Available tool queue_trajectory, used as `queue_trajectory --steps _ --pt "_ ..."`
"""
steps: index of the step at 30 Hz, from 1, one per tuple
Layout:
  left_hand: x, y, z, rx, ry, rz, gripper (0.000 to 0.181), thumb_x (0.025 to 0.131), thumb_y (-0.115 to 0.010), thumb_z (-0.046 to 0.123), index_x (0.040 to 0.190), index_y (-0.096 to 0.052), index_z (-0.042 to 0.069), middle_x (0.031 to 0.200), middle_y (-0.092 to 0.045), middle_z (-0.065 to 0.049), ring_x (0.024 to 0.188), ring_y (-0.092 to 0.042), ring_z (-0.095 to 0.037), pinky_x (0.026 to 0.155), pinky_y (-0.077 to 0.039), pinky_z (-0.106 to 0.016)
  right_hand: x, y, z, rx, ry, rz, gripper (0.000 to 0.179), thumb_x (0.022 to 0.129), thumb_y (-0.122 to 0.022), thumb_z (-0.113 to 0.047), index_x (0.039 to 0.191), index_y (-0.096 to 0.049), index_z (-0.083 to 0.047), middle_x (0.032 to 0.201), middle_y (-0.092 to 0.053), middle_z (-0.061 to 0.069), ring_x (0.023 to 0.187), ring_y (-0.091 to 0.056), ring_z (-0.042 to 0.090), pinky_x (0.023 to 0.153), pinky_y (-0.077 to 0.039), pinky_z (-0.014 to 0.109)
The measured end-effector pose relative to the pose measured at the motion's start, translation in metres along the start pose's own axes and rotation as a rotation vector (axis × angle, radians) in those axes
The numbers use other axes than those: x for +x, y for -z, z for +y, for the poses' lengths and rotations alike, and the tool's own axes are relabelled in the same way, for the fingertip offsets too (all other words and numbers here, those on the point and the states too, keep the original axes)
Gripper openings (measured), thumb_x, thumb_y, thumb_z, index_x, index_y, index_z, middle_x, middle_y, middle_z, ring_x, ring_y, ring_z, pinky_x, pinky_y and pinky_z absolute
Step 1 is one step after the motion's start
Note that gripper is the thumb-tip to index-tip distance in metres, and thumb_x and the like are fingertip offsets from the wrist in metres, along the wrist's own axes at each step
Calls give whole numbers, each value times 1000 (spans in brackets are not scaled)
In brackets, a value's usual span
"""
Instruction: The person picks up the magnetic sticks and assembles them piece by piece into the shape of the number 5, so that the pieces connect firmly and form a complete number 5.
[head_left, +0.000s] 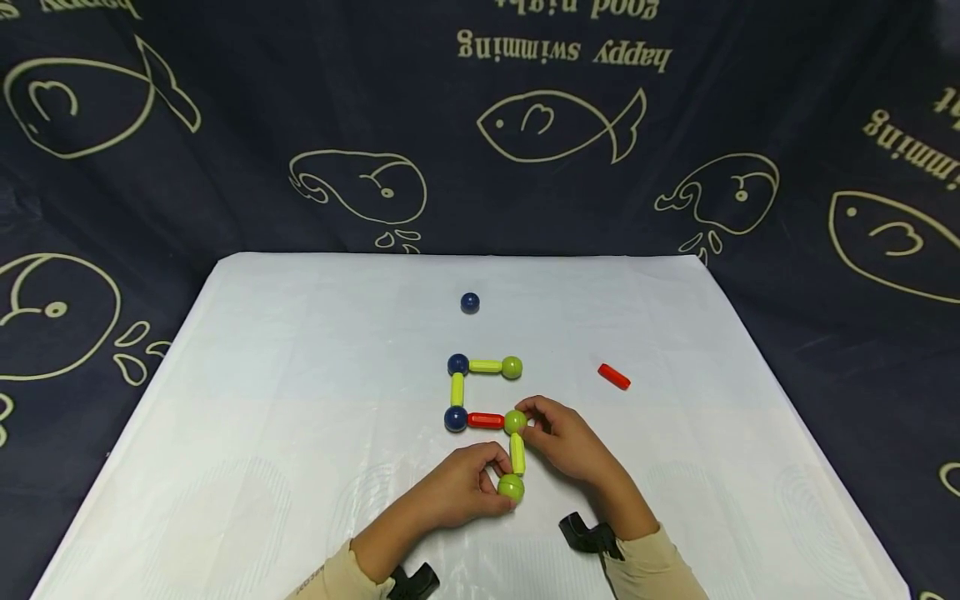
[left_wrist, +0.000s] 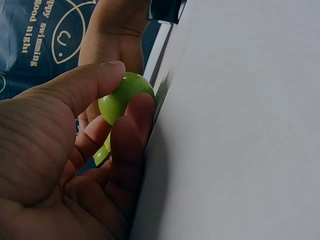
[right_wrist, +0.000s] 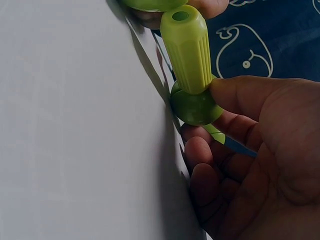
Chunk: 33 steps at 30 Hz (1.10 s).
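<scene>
My left hand (head_left: 463, 488) pinches a green ball (head_left: 511, 488) between thumb and fingers; the same ball (left_wrist: 120, 97) shows up close in the left wrist view. Another green ball (head_left: 514, 422) is held by the thumb and fingers of my right hand (head_left: 568, 442). From that ball a yellow-green rod (head_left: 517, 455) reaches toward the left hand's ball. In the right wrist view, the rod (right_wrist: 187, 52) sits on the right hand's ball (right_wrist: 195, 106); whether its far end touches the other ball I cannot tell. A red rod (head_left: 486, 421) runs left from the right hand's ball to a dark blue ball (head_left: 456, 418).
A yellow-green rod (head_left: 457, 389) links that blue ball to another blue ball (head_left: 457, 364). From there a further rod (head_left: 485, 367) leads to a green ball (head_left: 512, 367). A loose blue ball (head_left: 470, 302) lies farther back, a loose red rod (head_left: 614, 377) to the right, all on the white table (head_left: 315, 333).
</scene>
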<state>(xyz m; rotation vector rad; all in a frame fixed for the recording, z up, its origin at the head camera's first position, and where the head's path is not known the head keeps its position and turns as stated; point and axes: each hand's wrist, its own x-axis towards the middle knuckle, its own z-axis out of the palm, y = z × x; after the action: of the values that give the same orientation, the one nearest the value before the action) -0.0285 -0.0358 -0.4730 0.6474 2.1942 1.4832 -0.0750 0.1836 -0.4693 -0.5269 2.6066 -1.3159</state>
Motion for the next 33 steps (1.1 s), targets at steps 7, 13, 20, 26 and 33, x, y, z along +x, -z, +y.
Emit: queue_trajectory --steps 7,13,20,26,33 --pt "0 0 0 -21 12 -11 32 77 -85 13 97 -60 13 67 -62 7 58 -61 -4 55 -46 -20 1 1 0 -1 -3 -3 23 93 -66 -10 115 -65 -16 88 -59 -5 81 -54 15 71 -44 29" --pt "1 1 -2 -23 5 -17 30 79 -84 17 98 -61 14 67 -64 7 60 -63 -5 56 -47 -21 0 0 -1 1 2 2 22 93 -66 -10 115 -65 -15 87 -59 -5 80 -53 14 70 -44 29" --pt "0 27 -3 -52 -22 302 11 88 -75 12 94 -66 10 71 -59 4 62 -54 -9 55 -44 -23 0 -1 -3 7 -26 -11 23 94 -67 -11 116 -64 -16 89 -58 -5 80 -53 15 70 -44 29" --pt "-2 54 -13 54 60 575 24 87 -76 10 109 -68 10 97 -63 -4 81 -56 -17 68 -46 -29 0 -2 -4 -4 -38 -20 26 94 -66 -10 119 -64 -15 90 -58 -5 82 -52 16 70 -44 30" --pt "-3 56 -20 211 74 446 33 87 -76 12 119 -68 11 100 -60 0 81 -54 -14 72 -46 -30 -1 -1 -3 -37 -29 -23 35 96 -65 -11 131 -62 -13 101 -59 -5 88 -52 17 77 -45 32"
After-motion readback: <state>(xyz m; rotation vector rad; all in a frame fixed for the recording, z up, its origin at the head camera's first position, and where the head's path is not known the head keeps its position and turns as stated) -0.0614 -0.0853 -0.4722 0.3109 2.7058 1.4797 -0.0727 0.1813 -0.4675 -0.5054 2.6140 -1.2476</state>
